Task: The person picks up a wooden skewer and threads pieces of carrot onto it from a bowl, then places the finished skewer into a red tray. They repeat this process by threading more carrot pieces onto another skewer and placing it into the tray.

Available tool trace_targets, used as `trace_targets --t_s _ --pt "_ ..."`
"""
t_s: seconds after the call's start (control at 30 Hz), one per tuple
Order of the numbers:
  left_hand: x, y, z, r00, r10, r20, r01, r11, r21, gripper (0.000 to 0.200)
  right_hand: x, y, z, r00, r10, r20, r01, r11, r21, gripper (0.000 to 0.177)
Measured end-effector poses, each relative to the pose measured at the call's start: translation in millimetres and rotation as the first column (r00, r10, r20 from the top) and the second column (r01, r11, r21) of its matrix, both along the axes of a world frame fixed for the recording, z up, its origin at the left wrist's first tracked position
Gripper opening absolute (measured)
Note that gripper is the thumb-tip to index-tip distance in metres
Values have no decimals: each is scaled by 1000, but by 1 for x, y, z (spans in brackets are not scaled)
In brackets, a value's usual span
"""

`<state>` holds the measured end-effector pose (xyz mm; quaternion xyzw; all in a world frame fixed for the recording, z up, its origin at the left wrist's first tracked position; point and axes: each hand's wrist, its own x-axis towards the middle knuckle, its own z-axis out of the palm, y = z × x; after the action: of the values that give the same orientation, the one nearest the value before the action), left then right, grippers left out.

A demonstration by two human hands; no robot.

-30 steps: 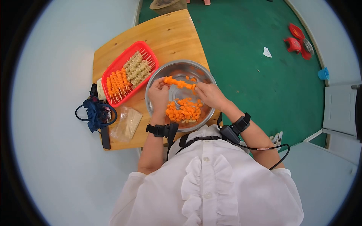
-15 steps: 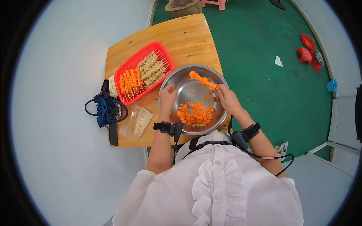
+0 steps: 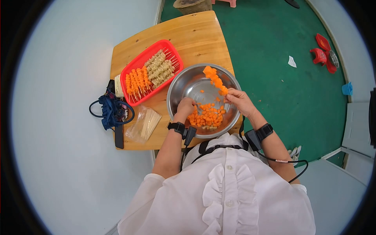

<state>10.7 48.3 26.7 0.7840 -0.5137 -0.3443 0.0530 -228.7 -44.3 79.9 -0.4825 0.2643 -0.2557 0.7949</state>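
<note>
Nearest to the camera, a white ruffled shirt (image 3: pixel 219 196) is seen, and a black band is worn on each wrist. The left hand (image 3: pixel 186 106) is lowered into the round shiny steel bowl (image 3: pixel 192 88). Its fingers are curled down onto the heap of small orange carrot cubes (image 3: pixel 205 117) at the near side of the bowl; whether a cube is pinched cannot be told. The right hand (image 3: pixel 239 100) is closed around the near end of a thin skewer threaded with orange carrot pieces (image 3: pixel 214 78), which is held over the far right part of the bowl and tilted away from the person. Left of the bowl, a clear plastic bag of pale bamboo sticks (image 3: pixel 145 124) and a dark blue bundle (image 3: pixel 111 111) are lying on the light wooden table (image 3: pixel 196 35). Farther away, a red rectangular plastic tray (image 3: pixel 140 62) is filled with loaded skewers, orange ones beside beige ones.
</note>
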Motion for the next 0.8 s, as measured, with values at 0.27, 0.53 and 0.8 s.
trace_targets --t_s 0.27,0.53,0.8 --pt "-11 -4 14 998 -56 36 50 988 144 17 -2 -3 2 999 29 -14 -26 985 168 13" --pt "-10 -2 17 996 84 -35 -86 994 -60 20 -2 -4 -6 993 67 -98 -69 998 -14 12" --pt "-10 -6 61 516 339 -787 -783 559 -273 24 4 4 -3 969 130 -209 -162 976 -143 13"
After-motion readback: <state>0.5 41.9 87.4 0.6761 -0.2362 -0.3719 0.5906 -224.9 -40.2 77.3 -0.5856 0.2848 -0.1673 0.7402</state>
